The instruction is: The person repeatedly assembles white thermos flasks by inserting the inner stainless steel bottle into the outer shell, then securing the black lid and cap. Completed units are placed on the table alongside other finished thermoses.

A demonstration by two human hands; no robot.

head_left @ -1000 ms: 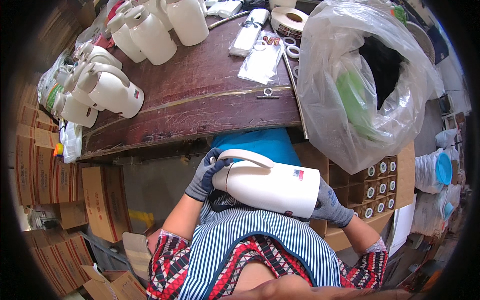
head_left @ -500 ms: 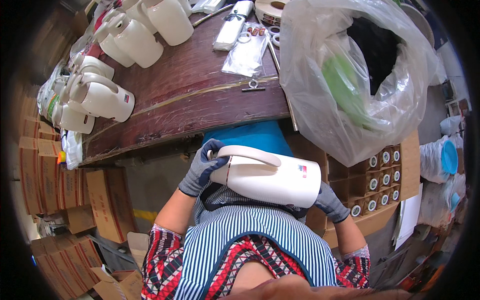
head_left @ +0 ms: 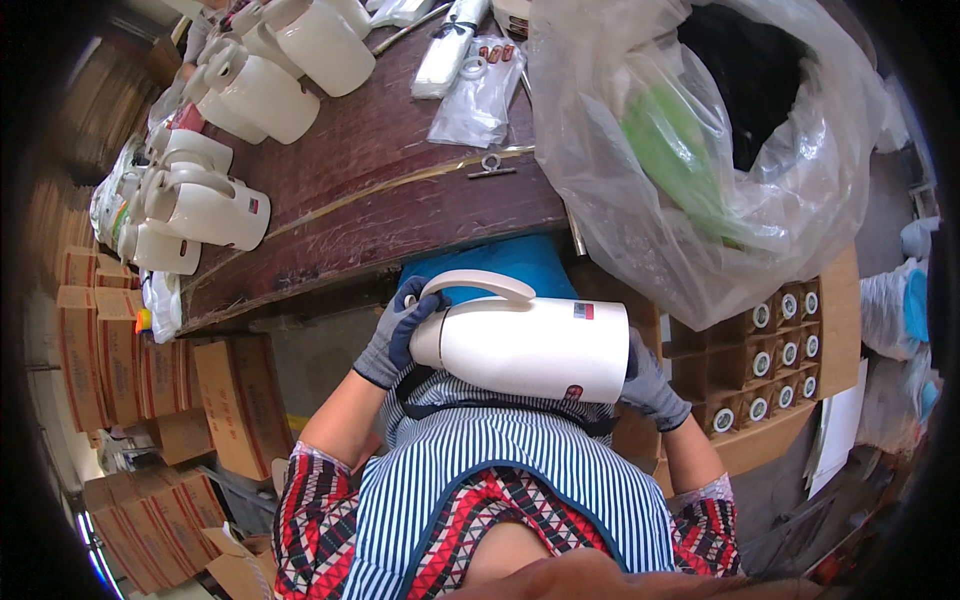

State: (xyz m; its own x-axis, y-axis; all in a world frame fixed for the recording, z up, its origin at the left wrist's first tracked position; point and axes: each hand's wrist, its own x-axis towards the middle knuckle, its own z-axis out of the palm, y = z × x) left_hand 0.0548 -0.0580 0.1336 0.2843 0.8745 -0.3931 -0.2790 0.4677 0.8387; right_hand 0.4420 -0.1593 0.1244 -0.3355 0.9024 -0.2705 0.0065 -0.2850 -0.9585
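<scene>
A white plastic jug with a curved cream handle (head_left: 530, 345) lies on its side across the person's lap, just below the near edge of the dark wooden table (head_left: 400, 190), with its base to the person's right and its mouth to the left. The left hand (head_left: 398, 332), in a grey knit glove, is closed around the mouth end of the jug, fingers wrapped at the root of the handle. The right hand (head_left: 648, 382), also gloved in grey, presses against the flat base; its fingers curl around the rim, so both hands grip the jug. A blue cushion (head_left: 495, 268) shows just behind the jug under the table edge. Several similar white jugs (head_left: 210, 205) stand in a group on the far left of the table. A large clear plastic bag (head_left: 720, 160) with green and black contents bulges at the right, above a cardboard tray of small round white parts (head_left: 780, 350). Flat brown cartons (head_left: 150, 380) are stacked at the left.
</scene>
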